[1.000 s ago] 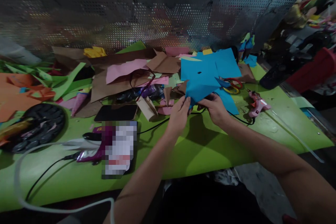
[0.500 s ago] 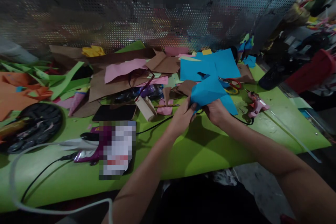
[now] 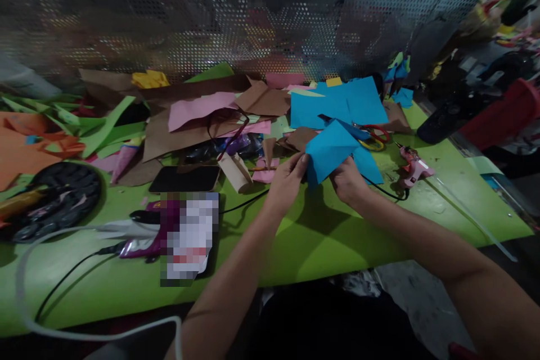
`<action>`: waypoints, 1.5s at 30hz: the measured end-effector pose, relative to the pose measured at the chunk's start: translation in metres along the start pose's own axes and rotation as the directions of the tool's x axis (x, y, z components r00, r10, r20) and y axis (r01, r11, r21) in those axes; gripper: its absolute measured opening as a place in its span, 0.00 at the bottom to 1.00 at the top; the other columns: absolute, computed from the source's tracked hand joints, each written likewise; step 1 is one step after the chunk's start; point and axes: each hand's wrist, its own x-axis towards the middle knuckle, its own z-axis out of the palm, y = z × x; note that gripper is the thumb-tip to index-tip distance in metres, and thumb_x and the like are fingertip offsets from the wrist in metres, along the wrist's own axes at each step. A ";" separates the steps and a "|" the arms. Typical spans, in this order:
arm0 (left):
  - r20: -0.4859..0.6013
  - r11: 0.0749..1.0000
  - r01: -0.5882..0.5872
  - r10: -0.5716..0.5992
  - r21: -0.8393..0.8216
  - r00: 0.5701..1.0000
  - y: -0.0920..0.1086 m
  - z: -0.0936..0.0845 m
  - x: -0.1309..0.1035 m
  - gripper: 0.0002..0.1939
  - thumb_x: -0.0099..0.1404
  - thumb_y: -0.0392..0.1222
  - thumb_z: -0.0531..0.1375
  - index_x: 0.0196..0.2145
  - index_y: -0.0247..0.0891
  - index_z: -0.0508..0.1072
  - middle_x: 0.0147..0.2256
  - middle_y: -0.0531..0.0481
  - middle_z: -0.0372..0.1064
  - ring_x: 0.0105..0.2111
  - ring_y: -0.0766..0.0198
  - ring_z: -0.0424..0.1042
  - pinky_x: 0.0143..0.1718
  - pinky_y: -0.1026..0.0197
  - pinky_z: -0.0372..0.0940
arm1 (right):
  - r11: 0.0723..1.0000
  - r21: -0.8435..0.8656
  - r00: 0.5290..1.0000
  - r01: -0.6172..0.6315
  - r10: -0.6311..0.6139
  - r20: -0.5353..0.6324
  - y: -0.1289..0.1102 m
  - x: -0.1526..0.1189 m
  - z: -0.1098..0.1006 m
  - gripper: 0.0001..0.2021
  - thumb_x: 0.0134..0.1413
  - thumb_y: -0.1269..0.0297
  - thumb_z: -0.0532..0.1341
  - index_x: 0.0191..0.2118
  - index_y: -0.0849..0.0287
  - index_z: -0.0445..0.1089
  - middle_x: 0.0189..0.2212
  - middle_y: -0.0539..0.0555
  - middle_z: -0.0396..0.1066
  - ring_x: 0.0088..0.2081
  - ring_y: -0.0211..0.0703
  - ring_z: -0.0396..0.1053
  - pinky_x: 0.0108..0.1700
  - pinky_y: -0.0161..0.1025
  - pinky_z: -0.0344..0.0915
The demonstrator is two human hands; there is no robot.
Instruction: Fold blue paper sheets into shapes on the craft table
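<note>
No writing can be read. A blurred packet [image 3: 188, 236] and a phone [image 3: 185, 179] lie nearest on the green table [image 3: 329, 236]. A folded blue paper [image 3: 331, 149] is pinched between the left hand [image 3: 287, 180] and right hand [image 3: 348, 180], above the table. Beyond are seen a glue gun [image 3: 413, 167], scissors [image 3: 373, 136] and brown paper [image 3: 185, 134].

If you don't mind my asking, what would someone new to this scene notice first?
Probably the bright blue folded paper piece, held up at the centre between the left hand and the right hand over the lime-green table. Behind it sprawls a heap of brown, pink and green paper scraps, and a pink glue gun lies to the right.
</note>
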 end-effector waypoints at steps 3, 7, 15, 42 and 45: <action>0.006 0.999 0.025 -0.025 -0.027 1.000 0.002 0.001 -0.001 0.23 0.62 0.61 0.61 0.41 0.38 0.80 0.28 0.49 0.71 0.32 0.60 0.69 0.35 0.60 0.66 | 0.999 -0.037 0.999 -0.004 0.003 -0.043 0.003 0.001 0.002 0.10 0.43 0.60 0.68 0.35 0.53 0.76 0.25 0.50 0.75 0.36 0.51 0.73 0.32 0.44 0.69; -0.003 0.999 0.026 -0.026 -0.026 1.000 0.003 0.001 -0.002 0.21 0.62 0.59 0.62 0.40 0.39 0.80 0.27 0.50 0.70 0.31 0.60 0.68 0.34 0.60 0.65 | 0.996 -0.090 0.996 -0.021 0.013 -0.083 0.005 0.002 0.004 0.11 0.45 0.56 0.66 0.37 0.51 0.75 0.27 0.51 0.76 0.37 0.50 0.71 0.32 0.43 0.68; 0.008 0.999 0.000 0.000 -0.044 1.000 0.001 -0.001 -0.003 0.18 0.62 0.57 0.63 0.35 0.38 0.79 0.30 0.51 0.70 0.31 0.64 0.65 0.34 0.62 0.62 | 1.000 -0.020 0.997 -0.014 0.012 -0.082 0.013 0.001 0.001 0.10 0.43 0.57 0.68 0.35 0.51 0.73 0.27 0.50 0.76 0.36 0.49 0.71 0.33 0.42 0.68; -0.202 0.996 -0.052 0.036 -0.073 0.979 -0.006 -0.010 0.005 0.16 0.61 0.54 0.64 0.27 0.38 0.75 0.26 0.53 0.66 0.29 0.65 0.62 0.31 0.63 0.59 | 0.981 -0.069 0.983 -0.183 0.180 -0.039 0.002 0.003 -0.004 0.13 0.32 0.59 0.75 0.24 0.57 0.73 0.22 0.48 0.72 0.26 0.37 0.65 0.33 0.37 0.63; -0.178 0.995 -0.027 0.009 -0.097 0.984 -0.006 -0.010 0.006 0.17 0.58 0.55 0.66 0.30 0.37 0.77 0.28 0.52 0.71 0.30 0.65 0.65 0.33 0.62 0.63 | 0.982 -0.083 0.985 -0.168 0.163 -0.057 0.001 0.003 -0.003 0.15 0.31 0.57 0.76 0.24 0.57 0.73 0.22 0.48 0.72 0.26 0.37 0.65 0.31 0.37 0.62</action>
